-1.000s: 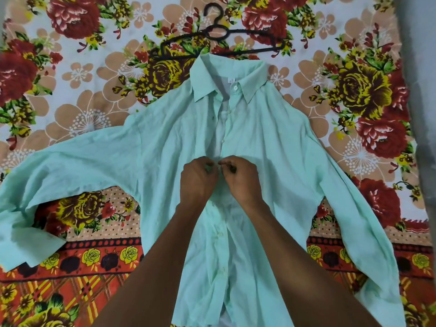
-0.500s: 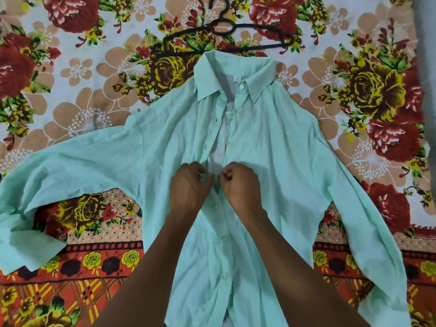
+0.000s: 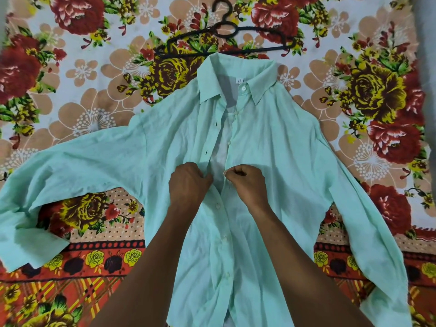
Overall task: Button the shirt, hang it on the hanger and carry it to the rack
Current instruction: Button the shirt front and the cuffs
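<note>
A mint-green long-sleeved shirt (image 3: 271, 149) lies face up on the floral bedsheet, sleeves spread wide. Its lower front is buttoned; above my hands the placket gapes open up to the collar. My left hand (image 3: 188, 182) grips the buttonhole edge of the placket at mid-chest. My right hand (image 3: 245, 182) pinches the button edge beside it, a small button showing at its fingertips. A black hanger (image 3: 226, 41) lies flat just beyond the collar, hook pointing away from me.
The floral bedsheet (image 3: 82, 109) covers the whole surface, with an orange patterned border near me. A grey wall or edge (image 3: 427, 67) runs along the right side.
Both hands have moved up the placket from the button just fastened and drawn slightly apart, each taking one edge of the open front higher up.
</note>
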